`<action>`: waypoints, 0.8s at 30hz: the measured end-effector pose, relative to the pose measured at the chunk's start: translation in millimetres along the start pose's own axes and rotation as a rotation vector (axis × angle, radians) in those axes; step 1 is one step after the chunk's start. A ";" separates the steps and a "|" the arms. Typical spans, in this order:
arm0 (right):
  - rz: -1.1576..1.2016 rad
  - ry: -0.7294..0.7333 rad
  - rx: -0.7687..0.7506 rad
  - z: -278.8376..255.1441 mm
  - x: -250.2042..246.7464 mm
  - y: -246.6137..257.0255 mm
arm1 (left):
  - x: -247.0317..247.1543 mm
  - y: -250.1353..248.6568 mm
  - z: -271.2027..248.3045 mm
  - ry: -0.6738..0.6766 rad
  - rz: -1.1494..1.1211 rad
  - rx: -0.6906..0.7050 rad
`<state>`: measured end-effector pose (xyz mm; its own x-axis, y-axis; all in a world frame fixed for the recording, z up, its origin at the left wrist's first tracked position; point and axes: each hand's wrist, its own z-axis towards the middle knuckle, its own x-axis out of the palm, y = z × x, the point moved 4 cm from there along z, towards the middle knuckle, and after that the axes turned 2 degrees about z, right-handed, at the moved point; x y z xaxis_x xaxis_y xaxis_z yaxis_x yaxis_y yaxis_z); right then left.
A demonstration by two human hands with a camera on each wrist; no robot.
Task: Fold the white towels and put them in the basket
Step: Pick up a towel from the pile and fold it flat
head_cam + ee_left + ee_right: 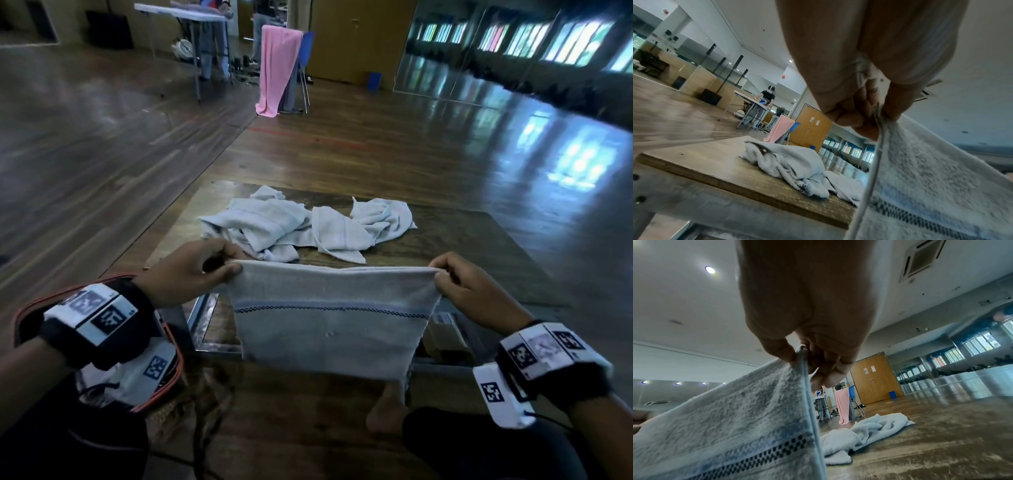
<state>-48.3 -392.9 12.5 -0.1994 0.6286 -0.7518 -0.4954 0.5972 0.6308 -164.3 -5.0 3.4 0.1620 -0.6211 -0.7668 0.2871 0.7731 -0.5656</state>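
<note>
A white towel [330, 322] with a blue checked stripe hangs doubled over in the air at the near edge of a low wooden table [479, 240]. My left hand [195, 270] pinches its top left corner and my right hand [469, 284] pinches its top right corner, so the top edge is stretched between them. In the left wrist view the towel [931, 178] drops from the pinching fingers [861, 123]. The right wrist view shows the towel [735, 426] the same way under the fingers [824, 369]. Several crumpled white towels [298, 222] lie in a heap on the table behind.
A container with an orange rim [161, 394] sits on the floor under my left wrist. My bare foot [387, 411] is below the towel. Farther off stand a chair draped with a pink cloth [277, 68], a folding table [185, 13] and a person [766, 100].
</note>
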 end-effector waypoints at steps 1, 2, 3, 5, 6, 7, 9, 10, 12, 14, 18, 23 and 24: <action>0.015 0.003 0.000 -0.3 0.6 -1.5 | 0.7 0.2 -1.0 0.006 -0.013 -0.006; 0.034 0.006 -0.002 -0.4 1.0 -2.6 | 0.5 0.5 -1.9 0.010 -0.048 -0.020; 0.054 0.007 -0.004 -0.4 1.3 -3.2 | -0.2 0.6 -2.4 0.010 -0.085 -0.036; 0.084 -0.001 -0.003 0.2 0.9 -4.0 | -1.7 0.1 -3.4 -0.016 -0.130 -0.060; 0.097 -0.008 0.000 0.8 0.6 -4.3 | -2.5 0.5 -3.8 -0.052 -0.139 -0.076; 0.114 -0.013 0.006 1.3 0.6 -4.4 | -3.7 1.7 -3.9 -0.100 -0.150 -0.103; 0.139 -0.017 0.021 1.6 0.6 -4.2 | -4.6 5.5 -3.9 -0.177 -0.245 -0.193; 0.143 -0.020 0.025 1.8 0.3 -4.1 | -3.5 7.2 -4.2 -0.188 -0.343 -0.245; 0.149 -0.035 0.026 2.1 -0.7 -4.0 | 0.2 8.8 -5.9 -0.177 -0.525 -0.318; 0.155 -0.052 0.022 2.5 -1.8 -4.0 | 3.2 8.0 -7.5 -0.160 -0.605 -0.338; 0.143 -0.069 0.020 3.0 -4.0 -6.5 | 3.6 4.5 -7.8 -0.120 -0.538 -0.315; 0.179 -0.031 0.032 -1.3 -3.0 -13.7 | 2.3 0.8 -11.1 -0.105 -0.509 -0.231; 0.189 -0.029 0.034 -2.6 -2.1 -15.2 | 2.2 0.9 -12.6 -0.106 -0.452 -0.212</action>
<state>-42.6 -404.6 4.0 -0.2611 0.7453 -0.6135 -0.4223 0.4833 0.7669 -175.6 -4.1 -2.6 0.1643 -0.9004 -0.4028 0.1542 0.4268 -0.8911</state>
